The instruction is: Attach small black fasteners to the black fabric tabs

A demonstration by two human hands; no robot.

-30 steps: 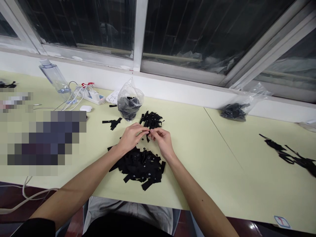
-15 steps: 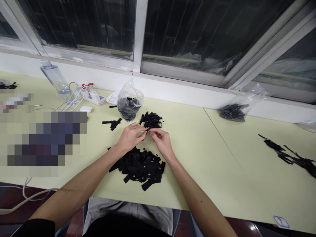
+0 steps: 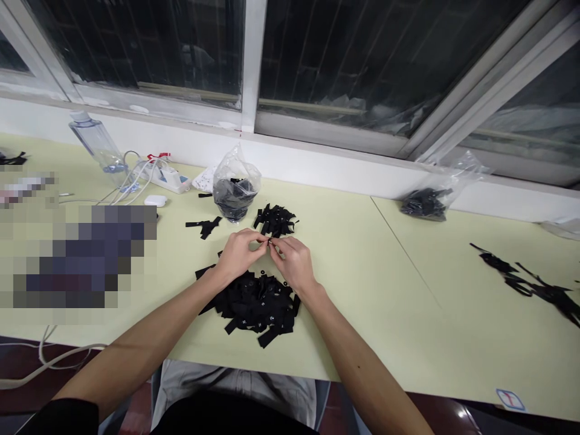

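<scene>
My left hand (image 3: 242,251) and my right hand (image 3: 292,257) meet above the table, fingertips almost touching. Between them they pinch a small black fabric strip (image 3: 270,241), mostly hidden by the fingers. Just beyond the fingertips is a small pile of black strips (image 3: 277,220). Nearer to me, below the wrists, spreads a larger heap of black fabric strips (image 3: 258,308), some with small white marks. A tiny black ring (image 3: 263,272) lies at that heap's far edge.
A clear plastic bag of black pieces (image 3: 235,193) stands behind the piles, another bag (image 3: 426,202) farther right. Loose strips (image 3: 206,227) lie to the left. A water bottle (image 3: 97,145), power strip (image 3: 170,178) and white case (image 3: 155,200) sit back left. Black straps (image 3: 539,284) lie at right.
My right hand has turned, its fingers now more level and closer to the left fingertips. Both hands still pinch the small strip. The whole view has shifted slightly.
</scene>
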